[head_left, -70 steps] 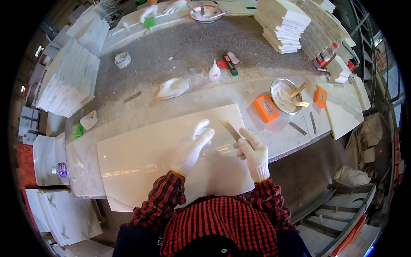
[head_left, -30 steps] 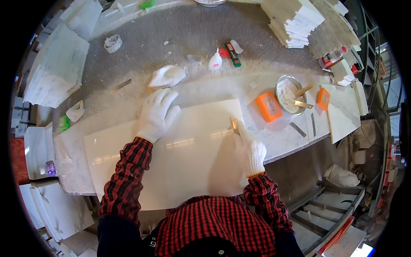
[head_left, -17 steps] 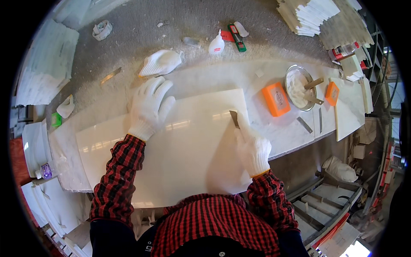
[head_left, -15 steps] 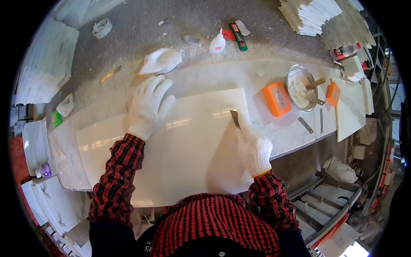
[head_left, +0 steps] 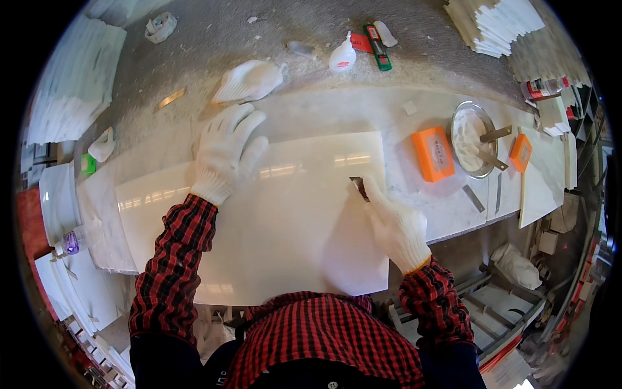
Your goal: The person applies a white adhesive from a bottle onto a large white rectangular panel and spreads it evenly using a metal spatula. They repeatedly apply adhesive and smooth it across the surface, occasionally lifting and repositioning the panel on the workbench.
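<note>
A large glossy white stone slab (head_left: 285,243) lies in front of me on the worktable, its near edge close to my body. My left hand (head_left: 227,152), in a white knit glove, rests flat over the slab's far left part, fingers spread beyond its far edge. In a matching glove, my right hand (head_left: 396,223) is closed round a small scraper blade (head_left: 359,188). The dark blade sticks out past the fingertips, low over the slab near its right edge. Whether its tip touches the surface I cannot tell. A loose white glove (head_left: 249,82) lies just beyond my left fingertips.
On the right are an orange box (head_left: 433,154), a metal bowl (head_left: 493,133) of white paste with two putty knives (head_left: 495,135), a smaller orange box (head_left: 520,153) and metal strips (head_left: 473,198). Beyond lie a white squeeze bottle (head_left: 343,57) and a green-cased tool (head_left: 378,47).
My right hand has moved slightly toward me over the slab, and the blade has changed its angle. The left hand stays in place. The whole view has shifted a little.
</note>
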Tool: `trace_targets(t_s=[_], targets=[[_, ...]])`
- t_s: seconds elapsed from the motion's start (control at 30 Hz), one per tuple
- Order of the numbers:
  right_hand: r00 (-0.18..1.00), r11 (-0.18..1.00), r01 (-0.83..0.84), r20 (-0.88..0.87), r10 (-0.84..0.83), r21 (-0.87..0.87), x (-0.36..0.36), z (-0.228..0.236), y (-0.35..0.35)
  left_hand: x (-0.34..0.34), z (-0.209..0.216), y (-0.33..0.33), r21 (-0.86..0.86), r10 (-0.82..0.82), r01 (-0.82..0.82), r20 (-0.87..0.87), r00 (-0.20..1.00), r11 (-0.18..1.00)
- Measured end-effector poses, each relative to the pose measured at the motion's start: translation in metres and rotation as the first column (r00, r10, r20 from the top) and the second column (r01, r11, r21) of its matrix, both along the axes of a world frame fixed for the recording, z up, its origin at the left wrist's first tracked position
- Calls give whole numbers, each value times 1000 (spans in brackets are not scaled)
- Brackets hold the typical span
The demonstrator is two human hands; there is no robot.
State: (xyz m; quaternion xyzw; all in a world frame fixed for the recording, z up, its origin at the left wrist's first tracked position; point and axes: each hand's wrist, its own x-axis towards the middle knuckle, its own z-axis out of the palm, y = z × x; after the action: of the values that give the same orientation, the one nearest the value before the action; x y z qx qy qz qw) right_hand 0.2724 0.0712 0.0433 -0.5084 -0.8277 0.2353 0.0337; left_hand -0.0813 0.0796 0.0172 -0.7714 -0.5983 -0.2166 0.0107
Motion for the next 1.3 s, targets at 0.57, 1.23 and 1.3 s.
trace_targets(t_s=[0.57,1.23,1.3], targets=[[528,590,457,-330,-782,-666,31,25,-15,3,3,-4,-36,54,-52,54,997,998],[988,990,137,-80,-134,40,-72,-8,23,-2,-1,-5,17,62,-64,116,991,998],[992,995,86,-101,-81,49,-70,-9,25,-3,0,-6,-19,69,-67,109,992,998]])
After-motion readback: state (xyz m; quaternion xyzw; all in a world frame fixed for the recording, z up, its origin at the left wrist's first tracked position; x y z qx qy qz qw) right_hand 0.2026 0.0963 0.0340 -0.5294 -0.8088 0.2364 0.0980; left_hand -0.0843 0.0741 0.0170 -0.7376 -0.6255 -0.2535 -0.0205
